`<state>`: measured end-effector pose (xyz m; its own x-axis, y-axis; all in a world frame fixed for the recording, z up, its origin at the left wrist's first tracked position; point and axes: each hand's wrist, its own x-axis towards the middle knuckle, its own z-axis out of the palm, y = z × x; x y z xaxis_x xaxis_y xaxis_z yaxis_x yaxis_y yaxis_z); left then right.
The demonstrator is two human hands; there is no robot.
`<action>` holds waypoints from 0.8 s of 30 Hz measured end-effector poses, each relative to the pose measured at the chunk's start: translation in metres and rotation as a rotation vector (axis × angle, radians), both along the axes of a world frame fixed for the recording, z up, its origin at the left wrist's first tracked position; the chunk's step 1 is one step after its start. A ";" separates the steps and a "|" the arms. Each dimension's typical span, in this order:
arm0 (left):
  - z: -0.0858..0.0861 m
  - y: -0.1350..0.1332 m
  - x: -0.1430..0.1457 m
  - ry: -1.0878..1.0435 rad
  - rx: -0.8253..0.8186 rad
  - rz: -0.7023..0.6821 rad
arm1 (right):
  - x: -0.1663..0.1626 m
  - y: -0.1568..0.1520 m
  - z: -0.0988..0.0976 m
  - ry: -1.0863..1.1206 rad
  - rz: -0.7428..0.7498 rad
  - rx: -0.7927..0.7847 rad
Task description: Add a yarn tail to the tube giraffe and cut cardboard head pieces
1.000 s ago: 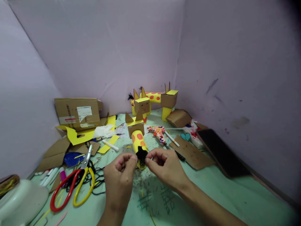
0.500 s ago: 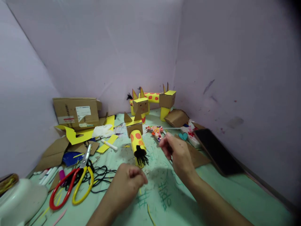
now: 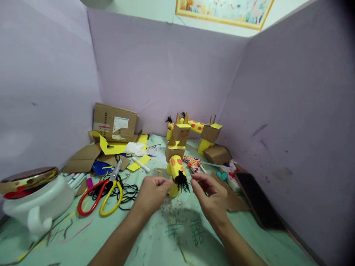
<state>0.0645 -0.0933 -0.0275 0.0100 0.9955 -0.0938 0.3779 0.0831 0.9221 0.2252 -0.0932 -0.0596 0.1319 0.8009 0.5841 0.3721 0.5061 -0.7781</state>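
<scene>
A cardboard toy animal, like a giraffe, stands in front of me with a yellow, orange-spotted tube body (image 3: 176,165), a box head (image 3: 175,152) and a black yarn tail (image 3: 182,181) facing me. My left hand (image 3: 155,192) is closed in a pinch just left of the tube's rear end. Whether its fingertips touch the toy or hold something small, I cannot make out. To the right of the tail, my right hand (image 3: 211,197) has bent fingers, with a small gap between thumb and forefinger. Nothing shows in it.
Red-and-yellow scissors (image 3: 111,186) lie left by black yarn (image 3: 130,192). A white pot (image 3: 41,203) stands far left. Behind are two similar giraffes (image 3: 183,133), (image 3: 209,133) and a cardboard box (image 3: 115,123). Rightward lie a patterned glue gun (image 3: 192,162) and a dark phone (image 3: 257,201).
My view has tilted up, showing a framed picture above the wall. My left hand has come up beside the toy's rear. My right hand has drawn back to its tail, fingers less curled.
</scene>
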 end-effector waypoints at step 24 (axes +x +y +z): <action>0.002 -0.013 0.023 -0.092 0.213 0.108 | 0.000 0.005 0.011 -0.014 0.040 -0.220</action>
